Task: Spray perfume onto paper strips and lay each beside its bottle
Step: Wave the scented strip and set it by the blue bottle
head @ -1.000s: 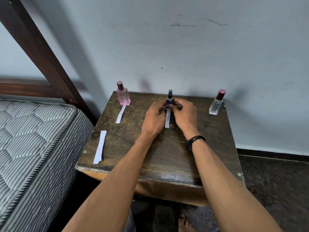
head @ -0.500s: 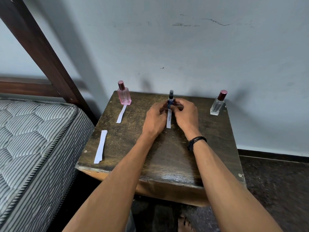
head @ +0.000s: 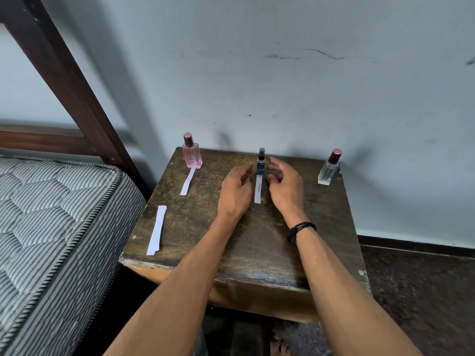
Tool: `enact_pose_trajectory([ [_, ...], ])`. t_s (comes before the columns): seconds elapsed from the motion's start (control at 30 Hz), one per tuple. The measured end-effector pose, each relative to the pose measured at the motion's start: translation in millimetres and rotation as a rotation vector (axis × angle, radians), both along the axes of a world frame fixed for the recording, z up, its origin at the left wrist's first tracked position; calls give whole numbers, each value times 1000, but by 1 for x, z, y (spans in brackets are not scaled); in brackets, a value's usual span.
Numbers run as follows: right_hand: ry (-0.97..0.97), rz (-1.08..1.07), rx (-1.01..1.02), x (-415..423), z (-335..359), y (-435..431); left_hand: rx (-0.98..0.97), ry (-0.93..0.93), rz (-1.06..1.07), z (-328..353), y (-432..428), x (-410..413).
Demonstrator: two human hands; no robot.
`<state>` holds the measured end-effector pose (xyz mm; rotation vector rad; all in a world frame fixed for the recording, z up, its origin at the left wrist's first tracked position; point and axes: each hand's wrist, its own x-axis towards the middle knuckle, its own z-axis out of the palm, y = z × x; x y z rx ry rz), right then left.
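Three perfume bottles stand along the back of the dark wooden table (head: 257, 247): a pink bottle (head: 191, 152) at left, a slim dark blue bottle (head: 261, 163) in the middle, a clear bottle (head: 329, 168) with a maroon cap at right. One paper strip (head: 187, 181) lies in front of the pink bottle. Another strip (head: 257, 189) lies in front of the blue bottle. My left hand (head: 235, 191) and right hand (head: 285, 186) hover on either side of that strip and bottle, fingers loosely curled, holding nothing.
A small stack of spare paper strips (head: 157, 229) lies near the table's front left corner. A striped mattress (head: 51, 227) and dark wooden bed frame (head: 64, 80) sit close on the left. The wall runs right behind the bottles.
Both hands have let go of the blue bottle and strip and drawn apart, away from them. The strip now lies flat in front of the bottle.
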<state>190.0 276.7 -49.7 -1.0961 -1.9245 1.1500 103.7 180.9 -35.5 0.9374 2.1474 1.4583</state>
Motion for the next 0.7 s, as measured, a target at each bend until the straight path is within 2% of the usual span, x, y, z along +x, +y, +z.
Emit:
enact_pose_trajectory([
  [0.2,-43,-42,37,17,2,-16,-26,-82,22,1,-20,4],
  [0.4,-140,-31,42,15,6,-21,-97,-89,-124,3,-23,4],
  [0.57,-293,-78,108,0,10,-9,-138,-89,-108,-34,2,-9],
  [0.63,-320,-94,128,-3,8,-8,-156,-65,-122,-58,15,-20],
  [0.7,-319,-105,134,-3,7,-8,-138,-50,-126,-53,17,-20],
])
